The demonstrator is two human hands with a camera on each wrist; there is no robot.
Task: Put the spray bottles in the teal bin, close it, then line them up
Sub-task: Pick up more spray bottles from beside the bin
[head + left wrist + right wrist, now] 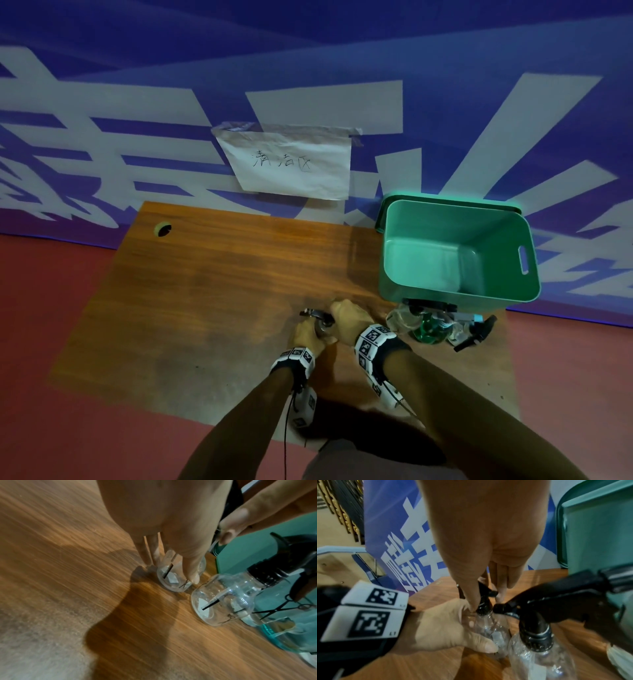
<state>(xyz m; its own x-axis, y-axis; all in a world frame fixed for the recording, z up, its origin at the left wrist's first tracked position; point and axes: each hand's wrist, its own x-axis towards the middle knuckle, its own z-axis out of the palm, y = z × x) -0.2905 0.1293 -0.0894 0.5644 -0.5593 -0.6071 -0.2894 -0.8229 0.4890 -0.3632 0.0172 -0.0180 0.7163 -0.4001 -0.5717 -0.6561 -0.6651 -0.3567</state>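
Note:
A clear spray bottle [323, 327] with a black trigger head stands upright on the wooden table [205, 291], left of the teal bin [428, 222]. My left hand [306, 337] grips its body [173, 578]. My right hand [347, 317] holds its black sprayer head [483, 607] between thumb and fingers. A second clear bottle [221, 599] stands just to its right. Beside that are a teal-tinted bottle [430, 330] and one more bottle [476, 330] with its black head pointing right, all in front of the bin. The bin is open with nothing inside.
The bin's lid [561, 534] leans behind the bin against the blue wall. A paper sign [291, 164] is taped to the wall. A cable hole [162, 229] sits at the table's far left. The right table edge lies close to the bottles.

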